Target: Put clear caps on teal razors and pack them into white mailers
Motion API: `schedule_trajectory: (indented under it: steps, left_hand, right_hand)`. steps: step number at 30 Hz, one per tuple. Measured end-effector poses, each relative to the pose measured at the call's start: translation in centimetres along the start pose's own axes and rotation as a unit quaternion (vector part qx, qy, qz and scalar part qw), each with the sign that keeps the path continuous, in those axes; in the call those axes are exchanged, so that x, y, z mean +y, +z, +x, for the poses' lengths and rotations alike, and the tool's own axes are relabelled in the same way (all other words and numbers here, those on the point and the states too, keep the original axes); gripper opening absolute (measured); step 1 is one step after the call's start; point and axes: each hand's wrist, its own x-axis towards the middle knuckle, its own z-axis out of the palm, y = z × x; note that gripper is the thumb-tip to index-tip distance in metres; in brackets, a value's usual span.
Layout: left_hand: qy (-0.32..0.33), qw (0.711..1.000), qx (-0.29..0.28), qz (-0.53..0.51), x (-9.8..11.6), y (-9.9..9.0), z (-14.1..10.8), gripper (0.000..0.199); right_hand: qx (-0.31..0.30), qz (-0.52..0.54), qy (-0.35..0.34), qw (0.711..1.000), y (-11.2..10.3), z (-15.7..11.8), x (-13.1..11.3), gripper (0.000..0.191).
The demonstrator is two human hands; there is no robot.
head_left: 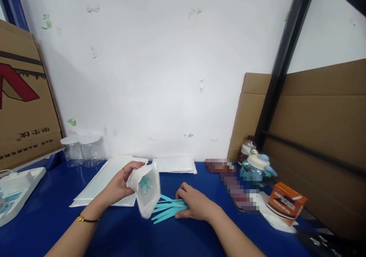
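Note:
My left hand (pixel 128 179), with a ring on one finger, is closed on a white envelope-like pouch (pixel 151 201). Its mouth faces me, and some teal pieces (pixel 145 184) show inside. To the right, my right hand (pixel 194 201) rests low over the blue table with its fingers and thumb around a bunch of flat teal sticks (pixel 167 211). Several of the sticks fan out leftward toward the pouch. Their right ends are hidden under my right hand.
White padded envelopes (pixel 100 188) lie at the left, and another white stack (pixel 174 165) lies by the wall. Clear jars (pixel 92 152) stand at the back left. A teal bottle (pixel 256 169), an orange box (pixel 286 203) and a dark jar (pixel 247 149) occupy the right side.

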Motion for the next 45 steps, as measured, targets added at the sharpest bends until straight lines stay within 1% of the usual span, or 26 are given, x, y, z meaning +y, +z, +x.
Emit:
schedule_trajectory:
  steps: [3, 6, 8, 10, 11, 13, 14, 16, 18, 22, 24, 26, 29, 32, 35, 38, 42, 45]
  left_hand:
    - [0.008, 1.0, 0.002, -0.014, 0.7, 0.2, 0.1, 0.044]
    - [0.049, 0.999, 0.007, -0.01, 0.5, 0.4, 0.4, 0.039]
    - [0.065, 0.998, -0.003, 0.027, 0.2, 0.4, 0.7, 0.032]
    - [0.064, 0.992, -0.023, 0.103, 0.3, 0.3, 1.2, 0.026]
    - [0.06, 0.986, -0.032, 0.154, 0.5, 0.3, 1.5, 0.025]
    - [0.054, 0.962, -0.054, 0.264, 1.4, 0.2, 2.4, 0.034]
    - [0.055, 0.946, -0.066, 0.312, 2.1, 0.1, 2.9, 0.04]
    - [0.067, 0.919, -0.088, 0.379, 3.6, 0.2, 3.9, 0.047]
    - [0.086, 0.895, -0.094, 0.427, 5.4, 0.3, 4.9, 0.049]
    - [0.138, 0.853, -0.1, 0.493, 8.5, 1.0, 6.4, 0.042]
    - [0.162, 0.839, -0.109, 0.508, 9.6, 1.3, 6.9, 0.038]
    - [0.182, 0.829, -0.112, 0.517, 10.2, 1.6, 7.2, 0.034]
    - [0.193, 0.821, -0.104, 0.527, 10.5, 1.7, 7.6, 0.03]
    - [0.187, 0.817, -0.098, 0.537, 10.3, 1.2, 7.7, 0.031]
    - [0.178, 0.816, -0.093, 0.541, 10.2, 0.5, 7.6, 0.035]
    - [0.167, 0.821, -0.094, 0.537, 10.4, -0.3, 7.5, 0.038]
    - [0.144, 0.834, -0.087, 0.525, 10.2, -1.3, 7.3, 0.032]
    - [0.112, 0.834, -0.084, 0.534, 9.2, -2.9, 7.2, 0.033]
  right_hand:
    - [0.001, 0.004, -0.001, 1.0, 0.1, 0.0, 0.1, 0.053]
    - [0.005, 0.007, 0.007, 1.0, 0.2, 0.1, 0.2, 0.054]
    - [0.006, 0.013, 0.012, 1.0, 0.2, 0.0, 0.3, 0.057]
    - [0.006, 0.023, 0.017, 1.0, 0.0, 0.0, 0.4, 0.064]
    - [0.007, 0.029, 0.015, 0.999, -0.1, -0.1, 0.4, 0.069]
    - [0.008, 0.046, 0.007, 0.999, -0.5, -0.3, 0.6, 0.08]
    - [0.008, 0.055, 0.004, 0.998, -0.6, -0.4, 0.7, 0.084]
    - [0.005, 0.069, 0.008, 0.998, -0.9, -0.6, 1.0, 0.084]
    - [0.002, 0.077, 0.021, 0.997, -0.9, -0.7, 1.3, 0.081]
    - [0.009, 0.081, 0.025, 0.996, -0.5, -0.6, 1.8, 0.079]
    - [0.019, 0.086, 0.015, 0.996, -0.4, -0.5, 1.8, 0.076]
    - [0.025, 0.092, 0.006, 0.995, -0.4, -0.5, 1.7, 0.074]
    - [0.023, 0.087, 0.011, 0.996, -0.5, -0.5, 1.7, 0.07]
    - [0.016, 0.077, 0.024, 0.997, -0.5, -0.5, 1.8, 0.069]
    - [0.016, 0.076, 0.021, 0.997, -0.5, -0.5, 1.8, 0.069]
    - [0.023, 0.077, 0.016, 0.997, -0.4, -0.5, 1.7, 0.068]
    - [0.027, 0.075, 0.009, 0.997, -0.3, -0.3, 1.5, 0.056]
    - [0.017, 0.069, 0.004, 0.997, -0.4, -0.3, 1.5, 0.05]
